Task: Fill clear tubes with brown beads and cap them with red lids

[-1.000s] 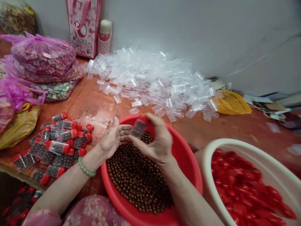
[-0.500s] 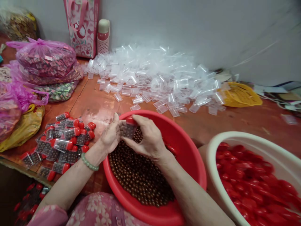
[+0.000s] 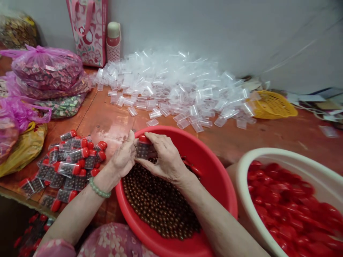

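Note:
My right hand pinches a small clear plastic container between thumb and fingers. Dark round beads fill the container, and a red cap tops it. At its left side is my left hand, palm turned toward it and thumb stretched up; the ends of its other fingers are partly hidden. Both hands are above the left rim of a red basin. Many glossy brown beads lie in the basin, along with a few red pieces near its right wall.
Left of my hands lies a pile of filled, red-capped containers. Clear empty containers are heaped by the wall. A cream basin of red caps stands right. Tied bags, a bottle and a yellow basket are farther back.
The container in my right hand has moved slightly left and stands more upright, its red cap now more visible. My left hand stays beside it. The whole view has shifted a little.

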Demonstrator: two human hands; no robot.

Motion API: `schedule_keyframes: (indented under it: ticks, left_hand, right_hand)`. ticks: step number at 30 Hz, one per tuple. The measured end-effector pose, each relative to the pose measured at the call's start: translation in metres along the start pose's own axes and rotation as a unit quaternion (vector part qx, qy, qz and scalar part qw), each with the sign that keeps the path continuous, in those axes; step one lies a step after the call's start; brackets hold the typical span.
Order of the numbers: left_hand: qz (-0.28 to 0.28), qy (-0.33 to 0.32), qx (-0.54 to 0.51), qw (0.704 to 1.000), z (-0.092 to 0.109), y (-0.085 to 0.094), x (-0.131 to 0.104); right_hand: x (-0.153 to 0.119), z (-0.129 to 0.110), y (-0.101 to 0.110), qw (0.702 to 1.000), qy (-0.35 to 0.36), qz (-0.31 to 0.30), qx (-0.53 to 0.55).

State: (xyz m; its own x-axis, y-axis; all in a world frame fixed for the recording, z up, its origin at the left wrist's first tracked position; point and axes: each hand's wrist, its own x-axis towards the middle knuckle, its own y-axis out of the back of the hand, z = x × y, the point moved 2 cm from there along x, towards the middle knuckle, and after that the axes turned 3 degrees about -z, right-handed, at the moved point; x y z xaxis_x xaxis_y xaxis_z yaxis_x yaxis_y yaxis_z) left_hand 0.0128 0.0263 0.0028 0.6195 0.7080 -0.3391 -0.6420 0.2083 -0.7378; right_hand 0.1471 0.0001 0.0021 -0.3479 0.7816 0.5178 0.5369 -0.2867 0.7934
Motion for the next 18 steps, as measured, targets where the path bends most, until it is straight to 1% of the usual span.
schedule_keyframes:
  ticks: [4,8,12,16,18]
  left_hand:
    - [0.015,0.006,0.005,1.000,0.0005,0.0000,-0.0006]
    - [0.021,0.028,0.003,0.999,0.0024,-0.0016,-0.0001]
    - [0.022,0.052,-0.010,0.998,0.0043,-0.0049,0.0034]
    - [0.062,0.072,0.005,0.995,0.0022,-0.0056,0.0057]
    - [0.092,0.054,0.022,0.994,0.0002,-0.0055,0.0054]
  right_hand:
    - [-0.0007,0.0036,-0.0016,1.000,0.002,-0.003,0.030]
    - [-0.0007,0.0066,-0.0045,0.997,0.005,-0.006,0.079]
    - [-0.0002,0.0061,-0.0063,0.995,0.012,-0.004,0.100]
    - [0.0009,0.0016,-0.0074,0.995,0.029,0.007,0.093]
    - [0.0015,-0.0022,-0.0075,0.996,0.041,0.023,0.073]
